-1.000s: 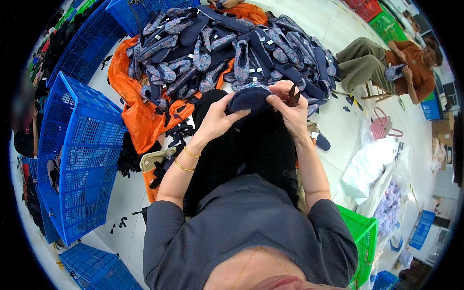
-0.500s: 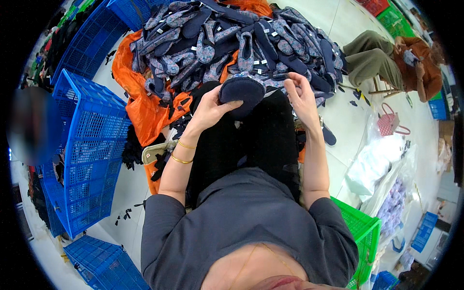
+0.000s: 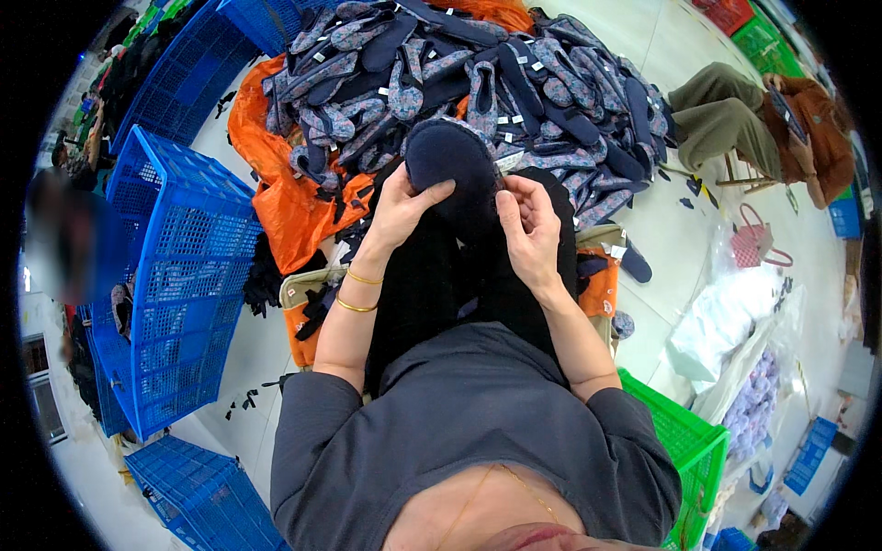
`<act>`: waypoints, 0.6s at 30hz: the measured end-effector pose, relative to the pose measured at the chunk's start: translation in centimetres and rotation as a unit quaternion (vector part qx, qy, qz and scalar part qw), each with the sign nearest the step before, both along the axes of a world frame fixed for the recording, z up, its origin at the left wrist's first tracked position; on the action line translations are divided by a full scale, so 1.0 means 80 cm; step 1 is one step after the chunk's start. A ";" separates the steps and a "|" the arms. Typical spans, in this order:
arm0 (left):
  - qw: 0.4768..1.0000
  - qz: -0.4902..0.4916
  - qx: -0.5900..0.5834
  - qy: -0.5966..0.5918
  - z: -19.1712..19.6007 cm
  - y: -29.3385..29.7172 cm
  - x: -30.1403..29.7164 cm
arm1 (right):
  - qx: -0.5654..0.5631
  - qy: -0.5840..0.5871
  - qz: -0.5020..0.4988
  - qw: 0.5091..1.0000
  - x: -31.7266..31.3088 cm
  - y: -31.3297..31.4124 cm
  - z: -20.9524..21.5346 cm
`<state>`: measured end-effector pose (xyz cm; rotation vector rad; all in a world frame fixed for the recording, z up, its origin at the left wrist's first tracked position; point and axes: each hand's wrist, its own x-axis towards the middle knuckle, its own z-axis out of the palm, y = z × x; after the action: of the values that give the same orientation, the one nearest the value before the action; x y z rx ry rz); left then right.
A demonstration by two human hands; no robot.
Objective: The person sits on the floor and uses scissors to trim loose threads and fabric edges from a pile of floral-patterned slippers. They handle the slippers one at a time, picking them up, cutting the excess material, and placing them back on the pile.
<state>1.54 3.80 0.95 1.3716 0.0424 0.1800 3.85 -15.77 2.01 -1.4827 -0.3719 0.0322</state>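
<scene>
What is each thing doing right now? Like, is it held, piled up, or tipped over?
Dark slipper: held up, sole showing.
Left hand: gripping the slipper's left side.
Right hand: pinching its right edge.
Slipper pile: heaped on orange sheet.
Blue crate: tipped on its side.
Green crate: standing upright.

The dark navy slipper (image 3: pixel 452 170) you are working on sits over your lap, just in front of the big heap of patterned slippers. You see its rounded, fuzzy-looking toe end pointing away from you, toward the heap, with the plain dark upper facing the camera. It is tilted rather than lying flat, propped up between your two hands. Its lower half blends into the black clothing beneath, so its full outline is hard to make out. A small pale tag shows at its right edge.
</scene>
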 end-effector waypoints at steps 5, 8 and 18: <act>1.000 0.002 -0.012 -0.005 -0.004 0.003 -0.002 | 0.022 0.027 0.007 0.999 0.004 0.004 0.008; 1.000 -0.004 -0.007 -0.008 -0.005 0.003 -0.002 | 0.020 0.008 -0.002 1.000 0.009 0.007 0.011; 1.000 -0.007 -0.002 0.006 -0.003 0.004 -0.005 | 0.039 -0.018 -0.020 0.999 0.017 0.019 0.011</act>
<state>1.15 4.10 0.73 1.3693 0.0433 0.1595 5.21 -14.25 2.88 -1.4146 -0.3695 -0.0404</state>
